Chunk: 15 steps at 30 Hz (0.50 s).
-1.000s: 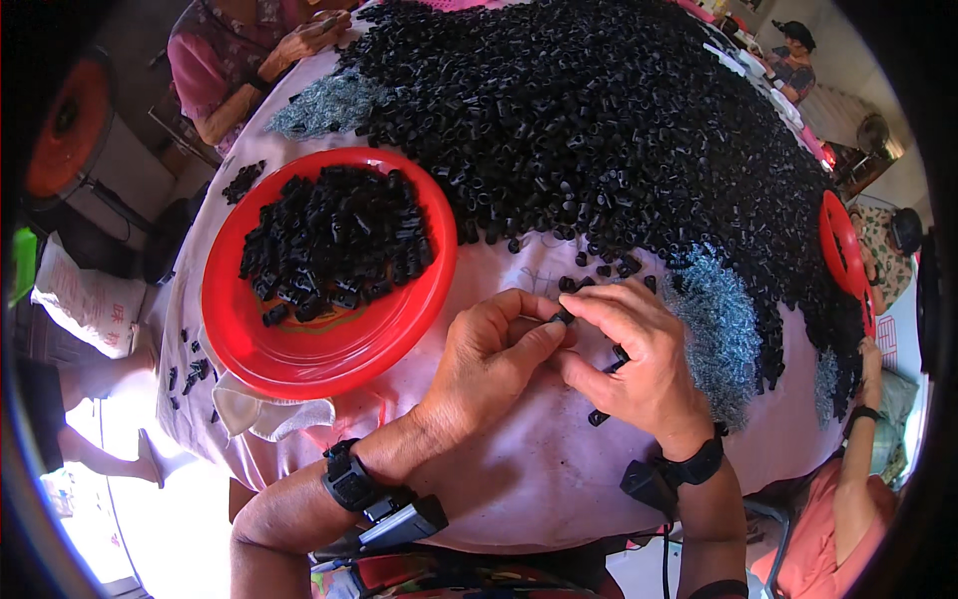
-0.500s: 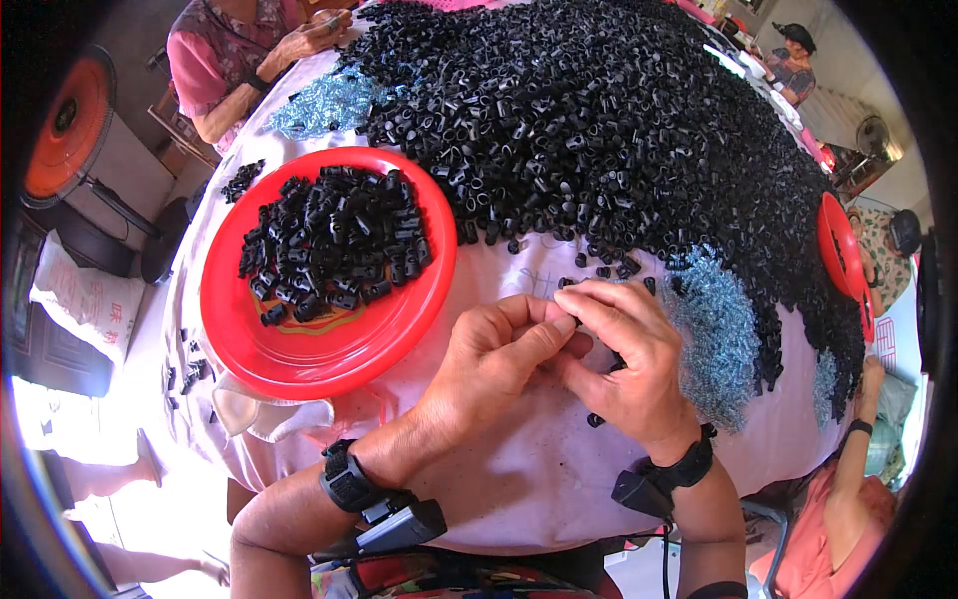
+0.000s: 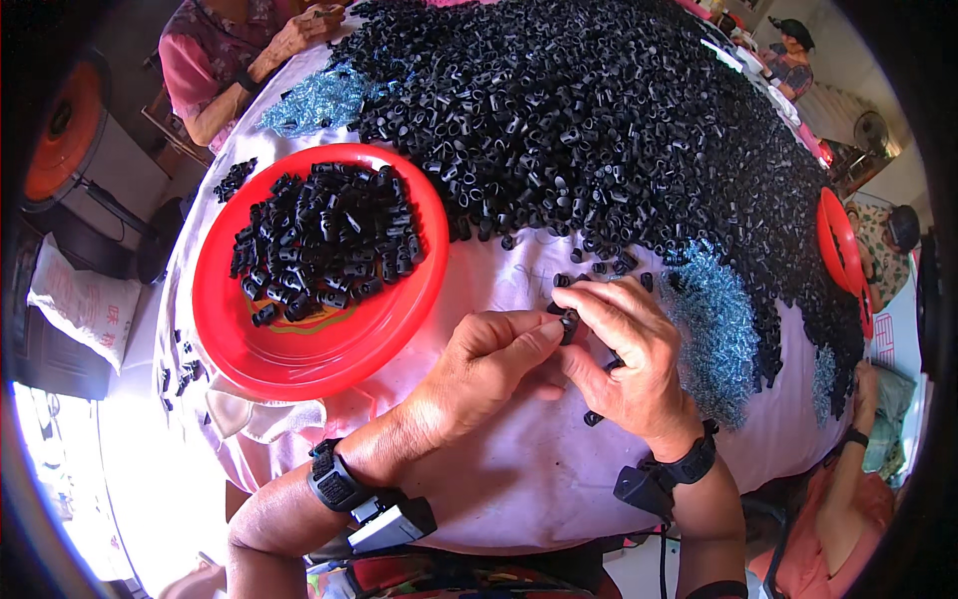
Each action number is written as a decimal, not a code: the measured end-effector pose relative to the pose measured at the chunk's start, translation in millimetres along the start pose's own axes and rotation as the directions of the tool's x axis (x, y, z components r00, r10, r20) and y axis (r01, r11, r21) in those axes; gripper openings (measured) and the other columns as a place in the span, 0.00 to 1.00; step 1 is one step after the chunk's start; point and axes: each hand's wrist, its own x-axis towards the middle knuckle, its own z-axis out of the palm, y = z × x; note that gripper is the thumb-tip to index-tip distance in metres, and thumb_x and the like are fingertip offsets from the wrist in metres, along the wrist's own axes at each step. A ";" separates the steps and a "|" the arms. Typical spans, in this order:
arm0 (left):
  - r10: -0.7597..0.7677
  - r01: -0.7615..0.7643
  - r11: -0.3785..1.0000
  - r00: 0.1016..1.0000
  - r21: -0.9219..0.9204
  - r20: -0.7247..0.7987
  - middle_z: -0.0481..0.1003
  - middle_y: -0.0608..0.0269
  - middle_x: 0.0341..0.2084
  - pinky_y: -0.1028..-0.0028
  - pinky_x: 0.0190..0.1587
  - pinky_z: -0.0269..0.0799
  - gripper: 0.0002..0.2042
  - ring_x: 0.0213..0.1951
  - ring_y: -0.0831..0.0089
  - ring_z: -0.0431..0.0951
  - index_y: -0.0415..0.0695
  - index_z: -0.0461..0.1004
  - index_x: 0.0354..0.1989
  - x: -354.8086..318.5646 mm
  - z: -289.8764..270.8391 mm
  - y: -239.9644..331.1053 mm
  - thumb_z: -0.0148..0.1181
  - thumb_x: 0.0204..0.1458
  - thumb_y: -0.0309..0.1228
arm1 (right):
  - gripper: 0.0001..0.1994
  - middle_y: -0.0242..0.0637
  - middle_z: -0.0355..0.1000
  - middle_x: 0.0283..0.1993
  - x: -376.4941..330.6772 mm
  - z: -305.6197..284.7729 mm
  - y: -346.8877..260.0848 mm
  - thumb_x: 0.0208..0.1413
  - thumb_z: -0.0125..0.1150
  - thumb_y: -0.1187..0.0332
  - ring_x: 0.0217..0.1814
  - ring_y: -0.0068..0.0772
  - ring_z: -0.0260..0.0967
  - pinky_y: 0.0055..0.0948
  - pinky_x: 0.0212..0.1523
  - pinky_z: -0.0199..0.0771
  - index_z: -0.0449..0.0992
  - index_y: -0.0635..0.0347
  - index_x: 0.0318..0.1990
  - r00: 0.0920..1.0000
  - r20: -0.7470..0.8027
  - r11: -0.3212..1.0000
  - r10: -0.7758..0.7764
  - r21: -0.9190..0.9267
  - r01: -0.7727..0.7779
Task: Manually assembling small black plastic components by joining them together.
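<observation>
My left hand (image 3: 484, 364) and my right hand (image 3: 634, 364) meet over the table's near middle. Between their thumbs and fingertips they pinch one small black plastic cord lock (image 3: 569, 323), partly covered by the fingers. Just beyond my fingers a few loose black pieces lie at the edge of a wide heap of black plastic cord lock parts (image 3: 559, 140). Right of my right hand spreads a pile of tiny bluish, shiny springs (image 3: 711, 344). To the left, a red plate (image 3: 289, 364) holds many black cord locks (image 3: 324, 240). One black piece (image 3: 593, 418) lies under my right hand.
A pale pink cloth (image 3: 489, 489) covers the table. More springs (image 3: 324, 100) lie beyond the plate, and a white cloth (image 3: 261, 417) lies below it. Another red plate (image 3: 836, 240) stands at the right edge. Several people sit around, one with an arm (image 3: 860, 414) near the right edge.
My fingertips have parted slightly, so the black cord lock between them now shows. The view has shifted a little. At lower left, a person's limbs have moved mostly out of view.
</observation>
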 end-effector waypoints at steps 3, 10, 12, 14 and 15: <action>0.023 -0.022 0.998 1.000 0.059 -0.021 0.81 0.59 0.39 0.73 0.46 0.80 0.18 0.41 0.76 0.81 0.33 0.78 0.51 -0.1 2.8 -3.6 0.51 0.72 0.39 | 0.25 0.43 0.78 0.46 -0.8 1.6 2.3 0.41 0.74 0.77 0.43 0.47 0.76 0.41 0.44 0.78 0.80 0.65 0.52 1.000 0.018 1.000 -0.012 0.017 0.012; 0.065 -0.059 0.994 0.996 0.089 -0.065 0.81 0.62 0.34 0.77 0.39 0.81 0.18 0.37 0.80 0.80 0.33 0.80 0.46 -1.7 8.1 -5.6 0.51 0.72 0.38 | 0.23 0.43 0.79 0.43 0.1 1.2 3.4 0.43 0.73 0.77 0.39 0.46 0.74 0.40 0.41 0.77 0.79 0.66 0.51 0.999 0.035 0.999 -0.036 0.037 0.035; 0.047 -0.042 0.994 0.998 0.103 -0.043 0.82 0.59 0.37 0.75 0.43 0.81 0.19 0.39 0.77 0.81 0.33 0.79 0.48 -1.6 5.0 -4.3 0.51 0.72 0.40 | 0.23 0.44 0.79 0.43 -0.8 2.5 4.3 0.43 0.73 0.78 0.38 0.46 0.75 0.40 0.41 0.77 0.79 0.66 0.51 0.998 0.040 0.998 -0.054 0.045 0.052; 0.028 -0.025 0.993 0.999 0.119 -0.025 0.82 0.56 0.40 0.74 0.46 0.82 0.21 0.42 0.74 0.83 0.32 0.79 0.50 -2.5 4.0 -3.9 0.51 0.72 0.41 | 0.22 0.44 0.79 0.43 -1.4 4.5 4.6 0.43 0.73 0.78 0.38 0.46 0.75 0.40 0.41 0.77 0.79 0.66 0.50 0.996 0.042 0.996 -0.074 0.059 0.071; 0.018 -0.015 0.995 0.999 0.096 -0.033 0.82 0.55 0.41 0.73 0.46 0.82 0.21 0.42 0.73 0.83 0.32 0.79 0.50 -2.9 5.5 -2.9 0.50 0.72 0.41 | 0.22 0.44 0.79 0.44 -1.0 3.4 3.3 0.44 0.72 0.78 0.39 0.46 0.75 0.39 0.41 0.77 0.79 0.66 0.51 0.997 0.041 0.997 -0.066 0.050 0.064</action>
